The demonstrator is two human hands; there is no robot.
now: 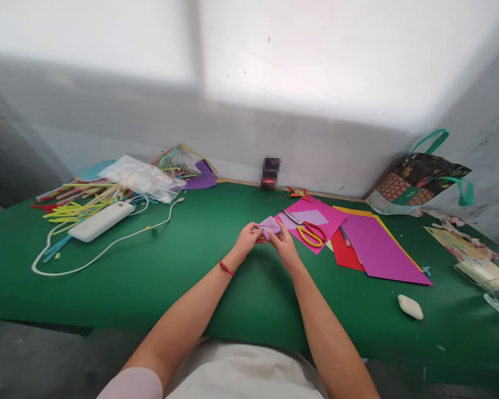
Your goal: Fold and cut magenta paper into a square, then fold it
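We hold a folded lilac paper (270,225) between both hands, just above the green table cover (191,277). Our left hand (247,239) pinches the piece's left end, thumb and fingertips closed on it; our right hand (285,246) pinches the right end in the same way, fingers curled with no visible gap. The paper is thin, matte and creased into a small flat wedge. Its long axis runs from one hand to the other, roughly parallel to the table's near edge, and its peak points away from us. The exact fold pattern is too small to tell. A red cord bracelet (227,268) sits on the left wrist, behind the grip. Just right of the grip lie scissors (310,230) with yellow and red loop handles, blades pointing up-left toward the paper. They rest on a magenta sheet (335,217) that also bears a lilac sheet (311,216). Farther right, a red sheet (347,254) and a large purple sheet (378,249) overlap, all flat and smooth. Near right and toward us lies a white oval lump (410,306). Well left of the grip sit a white power bank (101,220) with a cable (108,248), and coloured straws (79,202).
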